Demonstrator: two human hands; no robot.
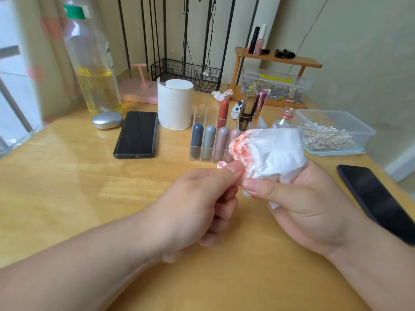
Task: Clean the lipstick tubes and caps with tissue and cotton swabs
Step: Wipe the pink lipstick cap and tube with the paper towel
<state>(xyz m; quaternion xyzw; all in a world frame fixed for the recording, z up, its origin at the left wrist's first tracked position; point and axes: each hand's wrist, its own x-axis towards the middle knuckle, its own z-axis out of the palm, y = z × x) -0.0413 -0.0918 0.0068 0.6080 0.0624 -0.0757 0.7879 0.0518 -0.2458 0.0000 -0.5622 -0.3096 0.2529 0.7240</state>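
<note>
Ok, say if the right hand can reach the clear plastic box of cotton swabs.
Probably: the open clear plastic box lies beyond the right hand, nothing between, though that hand grips the stained white tissue.

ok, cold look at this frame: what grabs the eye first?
The white tissue smeared orange-red, bunched in the right hand at centre frame. The left hand pinches a small pink lipstick part right beside it. Just behind stands a clear organizer of pastel lipstick tubes.

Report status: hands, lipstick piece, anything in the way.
Left hand grips pink lipstick piece. Right hand grips red-stained tissue, bunched beside it. Nothing between the hands; clear organizer stands beyond.
</note>
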